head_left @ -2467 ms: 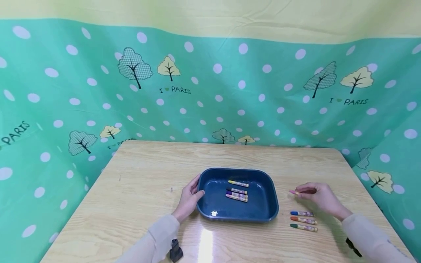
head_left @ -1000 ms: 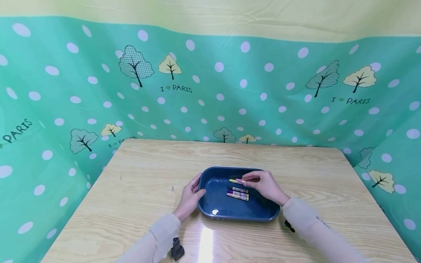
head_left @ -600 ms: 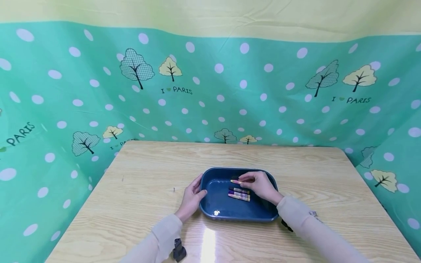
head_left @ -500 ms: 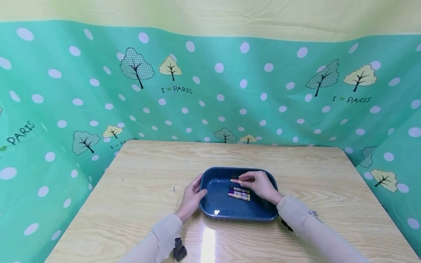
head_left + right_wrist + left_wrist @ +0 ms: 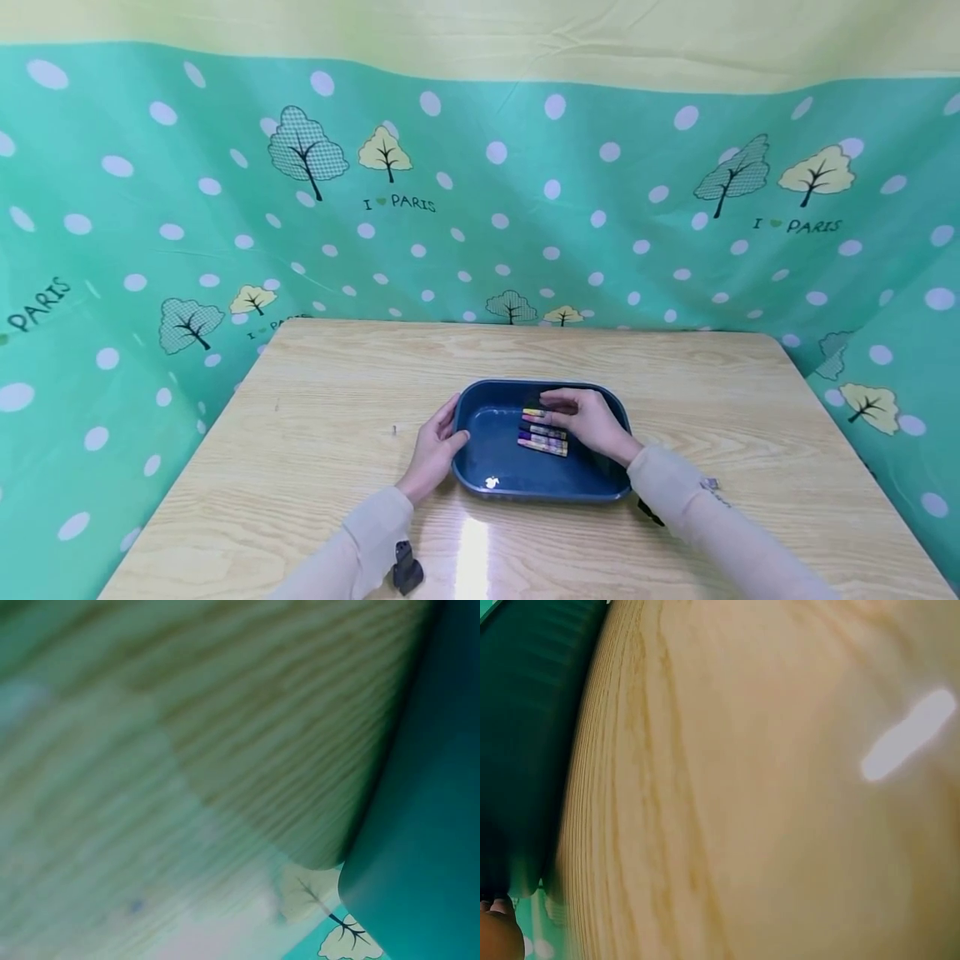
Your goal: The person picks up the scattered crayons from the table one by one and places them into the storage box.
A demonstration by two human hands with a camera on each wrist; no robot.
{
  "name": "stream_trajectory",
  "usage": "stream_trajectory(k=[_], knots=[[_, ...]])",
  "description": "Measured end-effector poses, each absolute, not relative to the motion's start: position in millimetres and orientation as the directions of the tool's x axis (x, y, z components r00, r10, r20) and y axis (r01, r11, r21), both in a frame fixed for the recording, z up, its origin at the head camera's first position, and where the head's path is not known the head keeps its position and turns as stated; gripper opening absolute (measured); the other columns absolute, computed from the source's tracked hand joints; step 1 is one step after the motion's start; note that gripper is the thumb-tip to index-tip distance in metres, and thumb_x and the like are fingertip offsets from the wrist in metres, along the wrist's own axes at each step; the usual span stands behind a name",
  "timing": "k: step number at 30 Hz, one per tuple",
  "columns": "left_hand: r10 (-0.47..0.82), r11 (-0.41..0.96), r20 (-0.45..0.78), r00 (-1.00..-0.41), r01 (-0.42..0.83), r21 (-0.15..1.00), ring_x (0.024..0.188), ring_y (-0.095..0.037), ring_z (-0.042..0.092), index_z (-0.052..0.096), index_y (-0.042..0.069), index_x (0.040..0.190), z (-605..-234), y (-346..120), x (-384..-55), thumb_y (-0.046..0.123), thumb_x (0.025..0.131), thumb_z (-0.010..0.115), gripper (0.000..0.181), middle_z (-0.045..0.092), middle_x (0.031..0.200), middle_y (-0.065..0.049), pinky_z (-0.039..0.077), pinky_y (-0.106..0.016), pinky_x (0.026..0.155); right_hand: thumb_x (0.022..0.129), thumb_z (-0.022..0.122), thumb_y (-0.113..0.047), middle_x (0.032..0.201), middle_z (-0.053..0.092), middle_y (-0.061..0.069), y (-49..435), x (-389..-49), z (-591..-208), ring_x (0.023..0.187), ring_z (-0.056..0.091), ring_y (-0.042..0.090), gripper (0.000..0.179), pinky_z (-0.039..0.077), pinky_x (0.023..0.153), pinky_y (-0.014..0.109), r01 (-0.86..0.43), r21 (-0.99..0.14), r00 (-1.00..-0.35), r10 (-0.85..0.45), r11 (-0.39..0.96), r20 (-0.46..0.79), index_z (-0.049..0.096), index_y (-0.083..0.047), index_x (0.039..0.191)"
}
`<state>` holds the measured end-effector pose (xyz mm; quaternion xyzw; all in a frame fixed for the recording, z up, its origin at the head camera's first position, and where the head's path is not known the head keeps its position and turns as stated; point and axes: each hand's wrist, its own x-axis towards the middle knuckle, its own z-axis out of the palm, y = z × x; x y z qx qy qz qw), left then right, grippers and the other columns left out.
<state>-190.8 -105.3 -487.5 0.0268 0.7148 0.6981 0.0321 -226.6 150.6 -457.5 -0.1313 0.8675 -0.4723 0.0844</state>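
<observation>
My left hand (image 5: 432, 450) grips the left rim of a dark blue rectangular tray (image 5: 510, 495), thumb over the edge and fingers outside. Inside the tray, my right hand (image 5: 592, 421) reaches in from the right, its index finger raised apart from the thumb. The thumb is right at a pink crayon (image 5: 529, 417), which lies alongside a yellow crayon (image 5: 534, 412). Just nearer lie a black crayon (image 5: 546, 431), a purple-tipped crayon (image 5: 542, 440) and a pale pink crayon (image 5: 542, 447), side by side. In the left wrist view, the tray's outer wall (image 5: 532, 727) fills the left side.
The tray stands on a light wooden table (image 5: 360, 375). A crayon end (image 5: 710, 482) peeks out beside the right sleeve (image 5: 675, 487), which hides what lies beneath it. A green dotted curtain (image 5: 450, 208) hangs behind the table.
My right hand has carried the pink crayon from the table at right into the tray, beside the yellow one; its index finger has since lifted away. The left hand has stayed on the rim.
</observation>
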Motion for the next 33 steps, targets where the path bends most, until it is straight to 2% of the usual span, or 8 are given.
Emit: stream_trajectory(k=[8, 18, 25, 28, 33], knots=[[0.097, 0.039, -0.013, -0.995, -0.009, 0.999, 0.134, -0.034, 0.029, 0.028, 0.002, 0.143, -485.2, -103.9, -188.1, -0.004, 0.085, 0.05, 0.062, 0.028, 0.147, -0.021, 0.03, -0.04, 0.108, 0.084, 0.063, -0.01, 0.11, 0.066, 0.008, 153.0, -224.9, -457.2, 0.096, 0.065, 0.018, 0.029, 0.057, 0.081, 0.031, -0.109, -0.859, -0.973, -0.229, 0.499, -0.01, 0.065, -0.008, 0.113], [0.082, 0.031, -0.012, -0.997, -0.009, 0.999, 0.134, -0.033, 0.031, 0.029, 0.002, 0.142, -486.2, -104.1, -189.2, -0.005, 0.084, 0.049, 0.062, 0.029, 0.146, -0.02, 0.03, -0.037, 0.108, 0.085, 0.063, -0.015, 0.112, 0.066, 0.009, 154.0, -221.9, -447.2, 0.096, 0.065, 0.017, 0.03, 0.057, 0.081, 0.029, -0.115, -0.872, -0.971, -0.238, 0.476, -0.002, 0.065, -0.008, 0.114], [0.085, 0.036, -0.016, -0.996, -0.013, 0.999, 0.134, -0.032, 0.029, 0.028, 0.002, 0.143, -485.3, -103.5, -189.4, -0.005, 0.085, 0.049, 0.062, 0.028, 0.147, -0.02, 0.029, -0.036, 0.109, 0.086, 0.062, -0.02, 0.117, 0.063, 0.014, 176.9, -220.3, -421.4, 0.106, 0.061, 0.023, 0.035, 0.055, 0.086, 0.032, -0.141, -0.852, -0.951, -0.309, 0.503, -0.024, 0.061, -0.007, 0.119], [0.087, 0.038, -0.022, -0.996, -0.018, 0.999, 0.135, -0.032, 0.029, 0.028, 0.002, 0.143, -485.9, -103.9, -189.4, -0.005, 0.085, 0.049, 0.062, 0.028, 0.147, -0.02, 0.03, -0.036, 0.109, 0.087, 0.062, -0.022, 0.118, 0.063, 0.012, 189.6, -217.6, -413.8, 0.107, 0.06, 0.025, 0.035, 0.055, 0.087, 0.034, -0.136, -0.834, -0.957, -0.289, 0.535, -0.029, 0.061, -0.007, 0.119], [0.097, 0.043, -0.032, -0.995, -0.028, 0.999, 0.134, -0.036, 0.029, 0.028, -0.002, 0.141, -469.8, -103.6, -184.5, -0.007, 0.084, 0.049, 0.061, 0.028, 0.146, -0.024, 0.03, -0.04, 0.109, 0.086, 0.062, -0.025, 0.118, 0.063, 0.011, 209.8, -208.7, -412.5, 0.107, 0.06, 0.024, 0.037, 0.055, 0.086, 0.03, -0.133, -0.83, -0.967, -0.255, 0.541, -0.011, 0.061, -0.008, 0.118]])
